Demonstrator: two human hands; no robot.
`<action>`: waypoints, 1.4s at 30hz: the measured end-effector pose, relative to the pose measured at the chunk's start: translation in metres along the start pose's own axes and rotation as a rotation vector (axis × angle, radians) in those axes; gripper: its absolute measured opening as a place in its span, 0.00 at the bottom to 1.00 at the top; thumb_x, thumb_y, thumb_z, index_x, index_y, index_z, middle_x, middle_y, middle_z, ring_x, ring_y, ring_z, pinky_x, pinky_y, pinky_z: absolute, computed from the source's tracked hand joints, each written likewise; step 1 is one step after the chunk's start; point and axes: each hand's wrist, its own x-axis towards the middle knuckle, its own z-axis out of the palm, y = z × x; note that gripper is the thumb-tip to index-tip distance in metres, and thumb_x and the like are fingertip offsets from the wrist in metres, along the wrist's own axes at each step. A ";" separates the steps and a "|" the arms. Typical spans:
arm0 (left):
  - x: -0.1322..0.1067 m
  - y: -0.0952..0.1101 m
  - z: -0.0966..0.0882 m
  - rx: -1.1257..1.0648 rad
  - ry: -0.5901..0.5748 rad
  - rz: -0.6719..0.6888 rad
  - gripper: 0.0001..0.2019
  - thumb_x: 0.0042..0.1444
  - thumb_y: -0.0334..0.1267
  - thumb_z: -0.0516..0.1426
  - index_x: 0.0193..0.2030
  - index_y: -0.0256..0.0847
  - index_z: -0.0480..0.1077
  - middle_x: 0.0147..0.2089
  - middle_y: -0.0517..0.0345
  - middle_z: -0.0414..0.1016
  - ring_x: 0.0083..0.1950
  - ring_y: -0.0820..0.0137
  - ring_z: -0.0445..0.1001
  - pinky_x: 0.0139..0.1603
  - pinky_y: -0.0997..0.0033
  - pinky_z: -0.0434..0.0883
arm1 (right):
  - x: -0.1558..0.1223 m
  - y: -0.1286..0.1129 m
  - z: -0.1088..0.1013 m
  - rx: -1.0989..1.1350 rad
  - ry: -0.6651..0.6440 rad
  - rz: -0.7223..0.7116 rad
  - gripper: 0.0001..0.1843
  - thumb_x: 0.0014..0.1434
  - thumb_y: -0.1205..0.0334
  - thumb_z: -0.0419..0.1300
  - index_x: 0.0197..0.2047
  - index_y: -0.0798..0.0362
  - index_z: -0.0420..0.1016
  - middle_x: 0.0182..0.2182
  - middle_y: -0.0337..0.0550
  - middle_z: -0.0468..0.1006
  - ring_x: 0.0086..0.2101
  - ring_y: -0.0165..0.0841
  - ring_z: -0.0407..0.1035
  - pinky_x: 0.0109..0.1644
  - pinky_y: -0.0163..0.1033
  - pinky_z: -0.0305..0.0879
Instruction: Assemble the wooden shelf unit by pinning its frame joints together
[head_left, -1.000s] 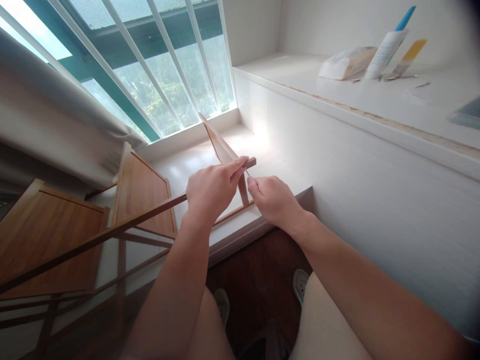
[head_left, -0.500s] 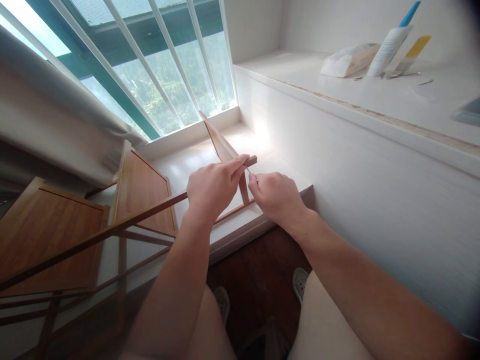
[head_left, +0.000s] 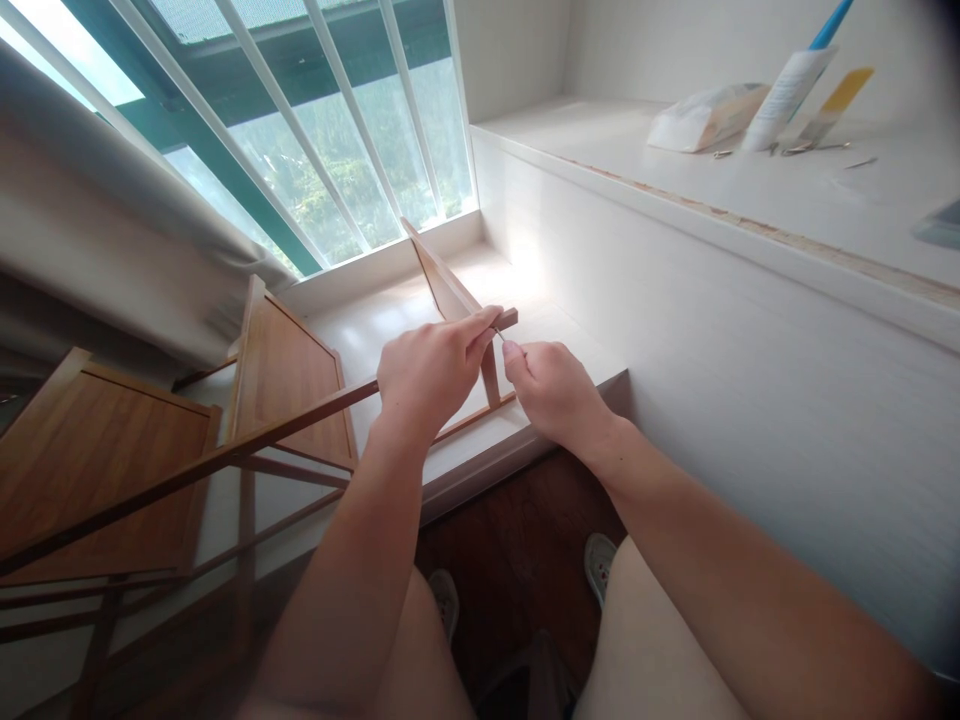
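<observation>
A wooden shelf rack (head_left: 285, 370) lies on its side across the low white window ledge (head_left: 375, 330), with brown shelf panels and thin rails. My left hand (head_left: 431, 375) is closed around the rack's long upper rail (head_left: 225, 455) close to its right end. My right hand (head_left: 555, 390) pinches a thin metal tool (head_left: 499, 333), its tip against the end of that rail beside my left thumb. What the tool is I cannot make out.
A raised white counter (head_left: 675, 190) runs along the right, carrying a white bag (head_left: 705, 115), two tubes (head_left: 795, 85) and small metal bits. A barred window (head_left: 337, 130) and a curtain (head_left: 112, 230) stand at the back left. My knees and shoes show over dark wooden floor (head_left: 517, 560).
Both hands stay at the rail's end; my right hand has shifted slightly up and right with the thin tool. The view has drifted a little.
</observation>
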 end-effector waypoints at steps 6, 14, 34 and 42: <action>0.000 0.000 0.000 0.007 0.004 -0.007 0.20 0.69 0.53 0.44 0.62 0.69 0.68 0.44 0.59 0.83 0.40 0.60 0.78 0.36 0.64 0.63 | -0.001 0.000 0.009 0.478 0.016 0.055 0.27 0.70 0.53 0.44 0.18 0.50 0.52 0.15 0.34 0.56 0.19 0.27 0.52 0.27 0.37 0.48; 0.000 -0.002 0.004 0.032 0.050 0.028 0.19 0.69 0.52 0.44 0.61 0.69 0.68 0.42 0.60 0.83 0.37 0.61 0.77 0.31 0.66 0.58 | -0.002 -0.004 0.028 0.993 0.032 0.240 0.24 0.67 0.55 0.47 0.19 0.48 0.49 0.13 0.30 0.49 0.15 0.25 0.47 0.19 0.34 0.43; -0.001 -0.001 0.004 0.019 0.058 0.022 0.19 0.69 0.51 0.45 0.60 0.70 0.69 0.42 0.62 0.83 0.38 0.59 0.78 0.34 0.65 0.61 | 0.000 0.007 -0.004 -0.334 0.039 -0.087 0.25 0.70 0.53 0.43 0.28 0.53 0.70 0.23 0.45 0.72 0.22 0.32 0.58 0.30 0.41 0.39; 0.000 0.001 0.003 0.018 0.033 0.003 0.19 0.69 0.51 0.45 0.61 0.69 0.69 0.43 0.61 0.83 0.39 0.60 0.77 0.36 0.64 0.63 | 0.001 0.006 0.007 0.015 0.047 -0.052 0.27 0.71 0.54 0.42 0.20 0.51 0.58 0.17 0.39 0.61 0.22 0.30 0.56 0.29 0.40 0.45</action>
